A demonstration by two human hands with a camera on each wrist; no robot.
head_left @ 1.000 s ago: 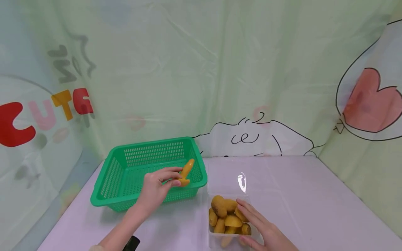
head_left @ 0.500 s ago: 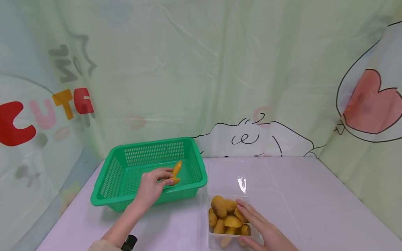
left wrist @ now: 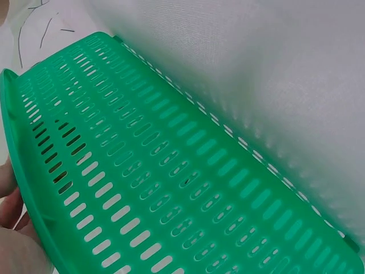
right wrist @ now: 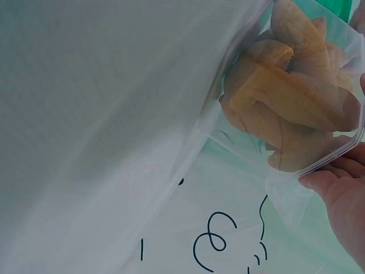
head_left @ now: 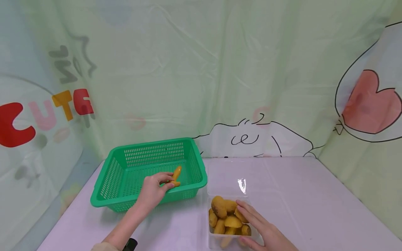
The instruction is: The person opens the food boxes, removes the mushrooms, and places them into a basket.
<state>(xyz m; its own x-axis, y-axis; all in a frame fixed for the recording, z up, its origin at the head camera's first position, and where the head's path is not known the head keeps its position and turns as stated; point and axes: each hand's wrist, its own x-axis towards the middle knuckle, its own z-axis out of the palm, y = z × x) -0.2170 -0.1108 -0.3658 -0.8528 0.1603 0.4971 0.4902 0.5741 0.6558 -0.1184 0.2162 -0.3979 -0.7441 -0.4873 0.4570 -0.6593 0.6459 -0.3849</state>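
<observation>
My left hand (head_left: 167, 182) reaches over the front rim of a green slotted basket (head_left: 122, 174) and pinches a yellow-orange elongated piece (head_left: 177, 173) low inside it, near the right wall. The left wrist view shows only the basket's slotted wall (left wrist: 171, 171) and my fingers (left wrist: 10, 197) at its edge; the piece is hidden there. My right hand (head_left: 246, 221) rests with straight fingers on the right side of a clear plastic container (head_left: 216, 240) full of yellow-brown pieces (head_left: 224, 214). In the right wrist view those pieces (right wrist: 285, 91) show through the container wall above my fingers (right wrist: 336, 188).
The basket and the container stand side by side on a pale lilac tabletop (head_left: 314, 195). A green printed cloth backdrop (head_left: 220, 69) closes off the back and both sides. The table's right half is bare cloth.
My left hand has carried the yellow-orange piece from above the basket's right rim down and left into the basket. The right hand has stayed on the container.
</observation>
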